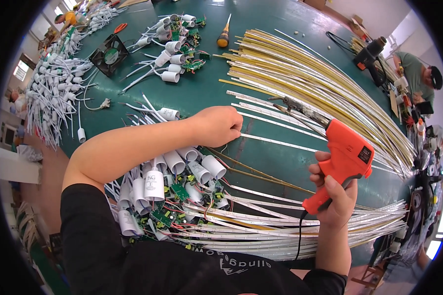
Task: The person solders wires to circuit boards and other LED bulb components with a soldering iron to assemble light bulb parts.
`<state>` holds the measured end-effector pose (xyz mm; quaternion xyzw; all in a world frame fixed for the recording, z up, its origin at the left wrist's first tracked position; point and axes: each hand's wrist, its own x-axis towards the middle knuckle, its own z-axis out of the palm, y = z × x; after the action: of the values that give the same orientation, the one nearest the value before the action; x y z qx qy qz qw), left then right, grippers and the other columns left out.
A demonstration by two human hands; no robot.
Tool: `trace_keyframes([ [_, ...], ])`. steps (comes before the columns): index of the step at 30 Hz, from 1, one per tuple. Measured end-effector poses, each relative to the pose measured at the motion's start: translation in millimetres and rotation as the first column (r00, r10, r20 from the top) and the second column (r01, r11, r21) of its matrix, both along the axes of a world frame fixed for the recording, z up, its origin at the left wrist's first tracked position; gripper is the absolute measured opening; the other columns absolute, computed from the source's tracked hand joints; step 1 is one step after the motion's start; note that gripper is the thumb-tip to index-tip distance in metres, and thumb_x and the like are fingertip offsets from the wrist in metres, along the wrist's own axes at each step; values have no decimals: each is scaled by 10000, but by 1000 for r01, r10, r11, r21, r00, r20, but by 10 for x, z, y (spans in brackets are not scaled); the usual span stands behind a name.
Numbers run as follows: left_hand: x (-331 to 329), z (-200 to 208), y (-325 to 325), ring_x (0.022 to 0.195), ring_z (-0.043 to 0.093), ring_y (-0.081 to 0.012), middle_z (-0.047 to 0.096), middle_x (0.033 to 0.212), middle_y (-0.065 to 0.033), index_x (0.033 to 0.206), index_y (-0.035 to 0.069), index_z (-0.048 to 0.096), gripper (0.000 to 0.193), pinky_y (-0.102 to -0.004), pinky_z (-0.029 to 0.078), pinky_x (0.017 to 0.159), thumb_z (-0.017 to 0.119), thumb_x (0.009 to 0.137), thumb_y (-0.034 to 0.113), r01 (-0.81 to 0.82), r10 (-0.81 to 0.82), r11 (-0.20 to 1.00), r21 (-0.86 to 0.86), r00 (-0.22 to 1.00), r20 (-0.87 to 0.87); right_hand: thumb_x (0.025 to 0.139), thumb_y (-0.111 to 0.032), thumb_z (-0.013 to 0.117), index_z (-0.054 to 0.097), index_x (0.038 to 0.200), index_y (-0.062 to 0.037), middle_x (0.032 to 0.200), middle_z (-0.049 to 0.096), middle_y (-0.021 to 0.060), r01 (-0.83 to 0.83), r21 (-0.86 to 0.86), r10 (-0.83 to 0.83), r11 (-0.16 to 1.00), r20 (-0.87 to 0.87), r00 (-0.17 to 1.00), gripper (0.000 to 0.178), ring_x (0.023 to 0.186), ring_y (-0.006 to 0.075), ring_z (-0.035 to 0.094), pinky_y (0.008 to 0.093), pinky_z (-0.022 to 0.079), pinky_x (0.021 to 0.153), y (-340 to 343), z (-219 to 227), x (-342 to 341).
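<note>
My right hand [335, 196] grips the handle of a red soldering gun [347, 150]. The gun's dark metal nose points left, its tip over the white strip ends, a little right of my left hand [219, 125]. That hand is closed in a pinch at the left end of a thin white LED strip [280, 142]; what lies between its fingertips is hidden. Thin wires show just below it. Under my left forearm lies a heap of white lamp caps [154, 184] with green circuit boards [179, 191] and red and white wires, joined to several strips running right.
A large bundle of white and yellow strips [300, 64] covers the table's far right. A screwdriver [223, 38], a black fan [109, 55] and more capped boards [170, 76] lie beyond. White caps with cables [54, 88] pile up far left. A heat gun [371, 54] and another person [418, 78] are at right.
</note>
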<state>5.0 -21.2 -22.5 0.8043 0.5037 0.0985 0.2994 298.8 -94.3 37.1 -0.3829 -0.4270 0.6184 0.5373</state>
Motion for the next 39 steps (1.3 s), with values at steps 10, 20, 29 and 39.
trace_keyframes([
  [10,56,42,48,801,615,-344,652,817,-163,796,39,643,136,-417,492,717,592,801,165,-49,45,994,-94,998,-41,786,-21,628,475,1252,39,1107,618,162,-114,-32,118,993,171,978,494,924,202,641,341,534,807,-53,-160,19],
  [20,67,27,35,853,591,-343,618,869,-160,801,22,622,137,-413,474,753,605,804,158,-37,29,997,-72,994,-106,797,-16,619,484,1240,34,1102,615,148,-188,-36,189,982,341,921,466,922,184,627,322,516,804,-123,-245,-83],
  [29,59,6,51,786,609,-355,642,793,-176,761,30,632,117,-426,490,714,579,767,134,-24,22,999,-30,997,-77,805,-46,645,577,1098,14,950,648,75,-211,-40,206,977,439,874,307,852,133,597,283,474,795,-115,-241,-124],
  [39,67,-1,81,761,610,-346,634,762,-169,730,31,605,98,-415,489,686,593,750,125,-9,5,999,-49,996,-87,773,-88,669,586,1068,-21,920,638,91,-257,31,181,966,628,757,314,819,214,613,316,473,777,-103,-311,-132],
])
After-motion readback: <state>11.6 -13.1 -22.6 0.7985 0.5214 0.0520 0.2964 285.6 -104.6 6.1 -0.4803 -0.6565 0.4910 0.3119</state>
